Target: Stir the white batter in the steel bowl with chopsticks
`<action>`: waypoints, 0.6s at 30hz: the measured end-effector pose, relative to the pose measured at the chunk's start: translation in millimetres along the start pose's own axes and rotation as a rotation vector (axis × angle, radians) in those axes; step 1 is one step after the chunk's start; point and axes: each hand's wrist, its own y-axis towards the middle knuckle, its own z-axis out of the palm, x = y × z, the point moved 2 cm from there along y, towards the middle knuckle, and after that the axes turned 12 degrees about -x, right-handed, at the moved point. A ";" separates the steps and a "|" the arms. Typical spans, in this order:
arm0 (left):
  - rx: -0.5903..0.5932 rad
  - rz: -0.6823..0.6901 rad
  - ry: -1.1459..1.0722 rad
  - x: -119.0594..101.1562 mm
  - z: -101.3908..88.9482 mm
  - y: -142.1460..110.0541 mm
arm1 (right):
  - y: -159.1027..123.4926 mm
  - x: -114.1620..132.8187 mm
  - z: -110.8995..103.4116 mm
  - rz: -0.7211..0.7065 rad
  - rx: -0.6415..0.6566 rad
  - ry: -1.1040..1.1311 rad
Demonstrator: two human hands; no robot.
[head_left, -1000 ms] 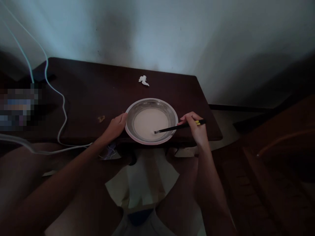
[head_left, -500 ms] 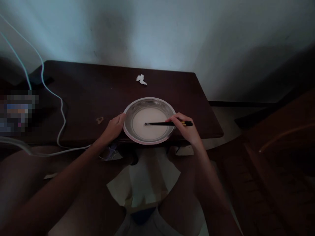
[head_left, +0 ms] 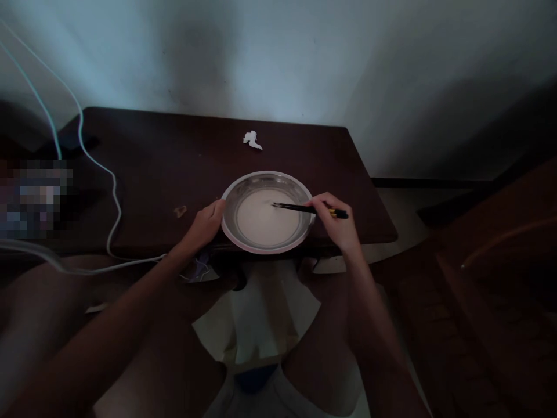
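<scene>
A round metal basin (head_left: 267, 251) stands at the front edge of the dark table and holds a whitish, milky mixture (head_left: 266, 225). My left hand (head_left: 203, 224) grips the basin's left rim, its fingers partly hidden against the side. On the right, my right hand (head_left: 338, 222) is closed around a pair of black chopsticks (head_left: 298, 208) with gold bands near the top. The chopstick tips reach into the whitish mixture, close together, a little right of the basin's middle.
A crumpled white tissue (head_left: 252, 139) lies behind the basin on the table (head_left: 152, 151). White cables (head_left: 116, 203) run down the left side, past a blurred-out object (head_left: 32, 200). Dark wooden furniture (head_left: 491, 273) stands at right, and a pale wall (head_left: 278, 58) rises behind.
The chopstick tips have moved right and toward the far side of the basin. My right hand has shifted slightly right, while my left hand stays on the rim.
</scene>
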 end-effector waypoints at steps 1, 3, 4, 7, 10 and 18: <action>0.004 0.002 0.000 -0.4 -0.2 0.1 | 1.0 -0.9 -3.7 0.033 -0.072 0.021; 0.002 0.004 -0.001 -0.7 -0.8 0.2 | 1.4 -2.4 -8.5 0.116 -0.148 0.088; 0.002 0.002 0.001 -0.5 -0.8 0.3 | 0.8 -2.5 -8.2 0.148 -0.134 0.116; 0.004 -0.003 0.001 0.6 -0.4 0.4 | -2.3 0.1 1.1 0.131 0.053 0.114; 0.008 -0.002 0.008 1.5 0.2 0.5 | -2.1 2.2 4.8 0.014 0.110 0.030; 0.012 0.003 0.015 -0.6 -1.6 0.0 | 0.8 0.8 -5.5 0.146 0.013 0.137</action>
